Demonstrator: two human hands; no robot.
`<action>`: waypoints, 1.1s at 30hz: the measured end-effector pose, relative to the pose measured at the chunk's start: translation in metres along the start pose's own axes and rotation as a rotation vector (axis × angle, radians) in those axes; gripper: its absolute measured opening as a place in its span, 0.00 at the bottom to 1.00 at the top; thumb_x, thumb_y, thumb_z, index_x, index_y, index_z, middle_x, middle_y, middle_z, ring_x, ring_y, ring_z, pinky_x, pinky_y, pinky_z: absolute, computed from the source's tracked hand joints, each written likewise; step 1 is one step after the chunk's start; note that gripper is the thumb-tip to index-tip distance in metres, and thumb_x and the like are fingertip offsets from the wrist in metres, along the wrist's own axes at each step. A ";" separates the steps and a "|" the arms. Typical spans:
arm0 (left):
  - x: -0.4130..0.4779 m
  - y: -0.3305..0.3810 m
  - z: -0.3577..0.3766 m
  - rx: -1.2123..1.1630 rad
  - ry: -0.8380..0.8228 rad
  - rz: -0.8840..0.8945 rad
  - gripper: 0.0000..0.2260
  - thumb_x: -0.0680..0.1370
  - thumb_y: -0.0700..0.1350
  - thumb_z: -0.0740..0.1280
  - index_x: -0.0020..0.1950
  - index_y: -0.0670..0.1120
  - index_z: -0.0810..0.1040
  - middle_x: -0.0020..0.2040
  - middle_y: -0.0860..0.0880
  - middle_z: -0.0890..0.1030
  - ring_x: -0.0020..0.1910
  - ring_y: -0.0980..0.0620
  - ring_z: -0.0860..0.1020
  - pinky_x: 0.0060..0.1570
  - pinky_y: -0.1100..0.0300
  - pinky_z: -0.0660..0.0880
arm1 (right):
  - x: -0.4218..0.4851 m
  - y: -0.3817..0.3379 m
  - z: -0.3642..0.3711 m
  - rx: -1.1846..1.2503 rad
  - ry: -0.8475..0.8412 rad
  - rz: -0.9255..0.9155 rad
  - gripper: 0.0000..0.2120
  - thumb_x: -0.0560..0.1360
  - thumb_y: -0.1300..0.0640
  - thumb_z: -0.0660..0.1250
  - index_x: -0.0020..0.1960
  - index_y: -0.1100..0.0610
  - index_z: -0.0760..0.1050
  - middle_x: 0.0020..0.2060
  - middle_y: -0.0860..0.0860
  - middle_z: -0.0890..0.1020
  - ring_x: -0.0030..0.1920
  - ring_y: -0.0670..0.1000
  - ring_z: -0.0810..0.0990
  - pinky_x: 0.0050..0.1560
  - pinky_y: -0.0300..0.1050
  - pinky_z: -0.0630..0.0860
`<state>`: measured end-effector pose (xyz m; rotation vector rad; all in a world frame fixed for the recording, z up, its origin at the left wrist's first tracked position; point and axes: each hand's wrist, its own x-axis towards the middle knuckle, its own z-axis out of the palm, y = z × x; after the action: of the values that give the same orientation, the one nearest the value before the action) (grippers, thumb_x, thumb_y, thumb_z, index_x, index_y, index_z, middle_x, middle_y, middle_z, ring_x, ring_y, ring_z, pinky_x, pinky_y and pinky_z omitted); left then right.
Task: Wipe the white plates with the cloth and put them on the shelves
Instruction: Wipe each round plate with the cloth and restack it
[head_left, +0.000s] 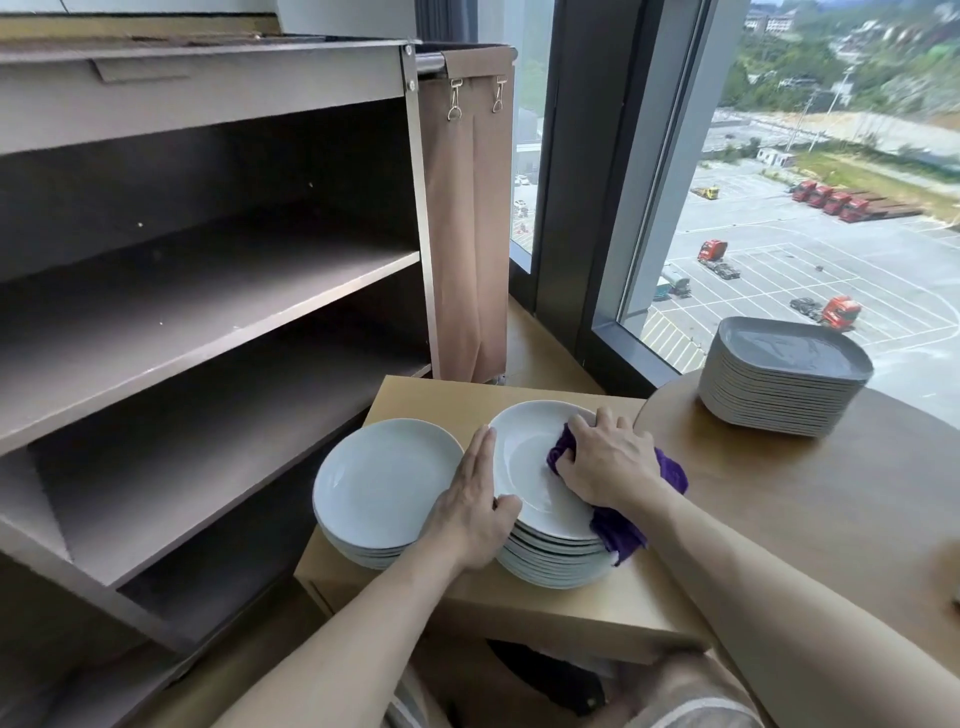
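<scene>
- The right hand (608, 460) has its fingers (582, 423) curled over a bunched purple cloth (623, 527) and presses it onto the top plate (522, 467).
- That top plate is white and lies on the right stack (558, 566) of white plates. Part of the cloth hangs over the stack's near right edge.
- The left hand (475, 501) steadies the same plate at its left rim: thumb hooked over the rim, the other fingers laid straight along the outside edge.
- Just beside it on the left is the left stack (384, 480) of white plates, lower than the right one.
- Both stacks stand on a low wooden table (431, 397).
- To the left stand the dark brown shelves (208, 291), with a brown fabric bag (462, 218) hanging on their right end.
- On the round table (831, 499) to the right, near the window (831, 223), is a pile of grey square plates (784, 382).
</scene>
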<state>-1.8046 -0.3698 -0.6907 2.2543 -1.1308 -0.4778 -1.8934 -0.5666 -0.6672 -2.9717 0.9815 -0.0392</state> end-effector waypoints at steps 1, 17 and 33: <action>0.000 0.000 0.000 0.001 0.001 -0.002 0.39 0.73 0.60 0.48 0.82 0.57 0.35 0.82 0.62 0.36 0.81 0.59 0.46 0.77 0.52 0.60 | -0.004 -0.001 -0.001 0.018 -0.021 0.006 0.21 0.77 0.38 0.53 0.64 0.46 0.70 0.58 0.54 0.73 0.53 0.57 0.72 0.47 0.54 0.66; -0.003 0.010 0.002 -0.052 0.156 -0.112 0.36 0.81 0.59 0.61 0.83 0.53 0.45 0.82 0.54 0.51 0.79 0.50 0.57 0.75 0.51 0.64 | -0.046 -0.016 -0.015 0.115 -0.158 0.016 0.29 0.72 0.36 0.63 0.68 0.48 0.66 0.60 0.54 0.74 0.59 0.58 0.74 0.55 0.53 0.71; 0.018 0.025 -0.016 0.138 0.172 -0.446 0.23 0.81 0.63 0.62 0.62 0.45 0.72 0.58 0.47 0.80 0.53 0.45 0.78 0.44 0.54 0.72 | -0.051 -0.016 -0.005 0.175 -0.062 0.042 0.27 0.70 0.34 0.61 0.63 0.48 0.68 0.56 0.51 0.74 0.57 0.56 0.73 0.53 0.51 0.67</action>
<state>-1.8007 -0.3911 -0.6641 2.6193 -0.5877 -0.3746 -1.9252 -0.5236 -0.6627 -2.7766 0.9788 -0.0307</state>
